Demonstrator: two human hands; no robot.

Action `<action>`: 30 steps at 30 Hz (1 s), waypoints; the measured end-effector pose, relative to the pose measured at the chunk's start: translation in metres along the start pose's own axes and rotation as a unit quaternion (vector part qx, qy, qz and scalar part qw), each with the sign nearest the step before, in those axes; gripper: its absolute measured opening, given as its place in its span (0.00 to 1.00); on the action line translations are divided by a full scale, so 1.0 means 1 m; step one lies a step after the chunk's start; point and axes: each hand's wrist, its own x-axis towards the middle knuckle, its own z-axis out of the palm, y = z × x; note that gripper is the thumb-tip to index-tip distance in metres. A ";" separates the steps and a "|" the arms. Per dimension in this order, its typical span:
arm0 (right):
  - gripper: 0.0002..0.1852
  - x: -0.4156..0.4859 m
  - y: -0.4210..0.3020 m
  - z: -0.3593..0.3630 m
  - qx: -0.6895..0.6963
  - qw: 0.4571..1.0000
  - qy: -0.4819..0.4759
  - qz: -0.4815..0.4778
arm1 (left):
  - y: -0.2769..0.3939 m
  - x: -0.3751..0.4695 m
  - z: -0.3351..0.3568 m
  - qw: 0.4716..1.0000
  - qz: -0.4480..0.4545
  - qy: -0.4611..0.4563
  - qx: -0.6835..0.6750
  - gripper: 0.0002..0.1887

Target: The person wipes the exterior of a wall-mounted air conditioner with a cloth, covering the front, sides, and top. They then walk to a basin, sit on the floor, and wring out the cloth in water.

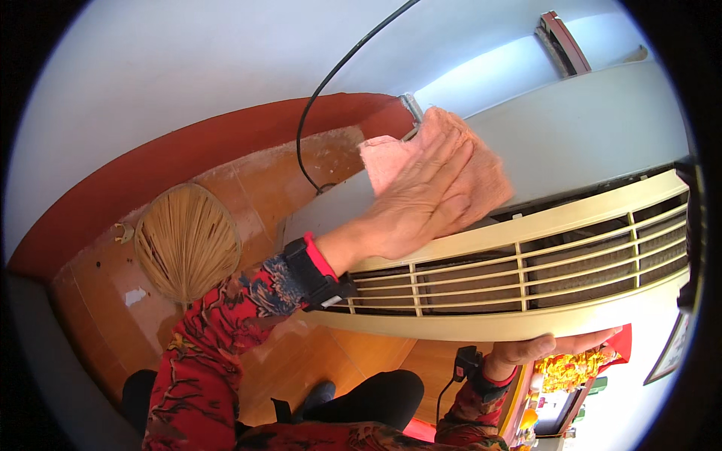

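My left hand presses a pink cloth flat on the grey metal top of an air-conditioner-like unit, its fingers spread over the cloth. Beneath that wrist runs the cream front grille, whose horizontal slats show a dusty, dark interior. Lower right, my right hand rests against the cream front panel with its fingers stretched out; part of the palm is hidden. Both wrists wear dark bands over red patterned sleeves.
A straw fan or broom head is on the orange tiled floor at left. One black cable hangs in a curve behind the unit. By my right arm is a black plug-like piece on a cord. Colourful items stand beyond.
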 end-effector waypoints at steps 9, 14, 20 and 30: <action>0.53 -0.001 -0.003 -0.002 0.001 1.000 0.010 -0.004 | -0.092 -0.129 -0.026 0.989 -0.136 -0.065 -0.004 0.35; 0.59 -0.007 -0.006 -0.012 0.027 0.998 0.011 0.055 | -0.125 -0.177 -0.023 0.970 -0.192 -0.088 0.118 0.35; 0.61 -0.005 0.001 -0.023 -0.033 0.998 -0.040 0.026 | -0.102 -0.090 -0.023 0.985 -0.141 -0.054 0.083 0.35; 0.49 -0.007 0.006 -0.026 -0.036 0.994 -0.046 -0.087 | 0.031 0.094 -0.031 0.993 0.086 -0.049 0.058 0.37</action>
